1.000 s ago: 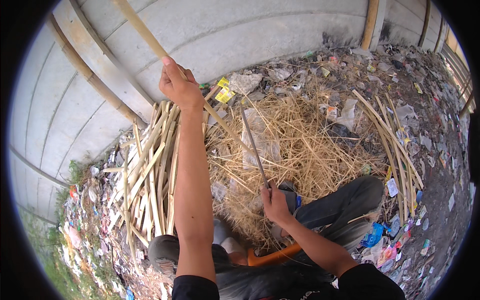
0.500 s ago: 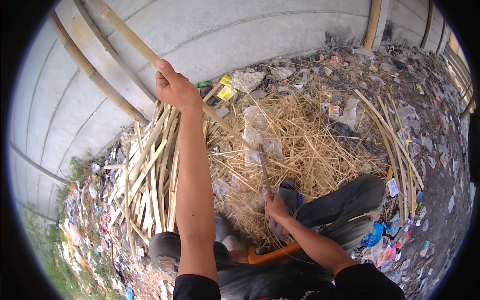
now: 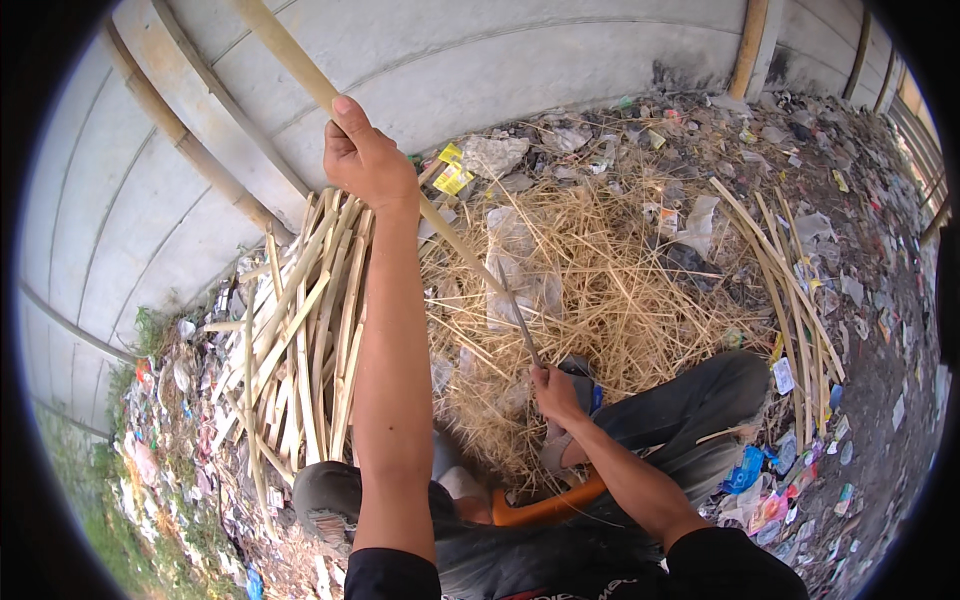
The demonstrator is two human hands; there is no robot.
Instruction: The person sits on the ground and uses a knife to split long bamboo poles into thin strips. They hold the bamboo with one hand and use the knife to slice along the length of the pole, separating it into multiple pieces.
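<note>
The left hand (image 3: 370,160) is raised at the end of an outstretched arm, its fingers wrapped around a long bamboo strip (image 3: 290,52), the thumb lying along it. The strip slants from the upper left, in front of the grey wall (image 3: 520,55), down to the right, its lower end above the shavings (image 3: 620,290). The right hand (image 3: 558,397), lower and nearer the body, has its fingers closed around the handle of a knife (image 3: 519,318). The blade points up and slightly left, its tip at the strip's lower end; whether they touch I cannot tell.

Left of the left forearm lies a heap of cut strips (image 3: 285,350); a few loose strips (image 3: 783,280) lie on the right, beyond the bent knee (image 3: 735,385). A yellow wrapper (image 3: 453,175) sits near a pale lump (image 3: 495,155) by the wall. Litter (image 3: 870,300) covers the ground around, and something orange (image 3: 550,505) shows between the legs.
</note>
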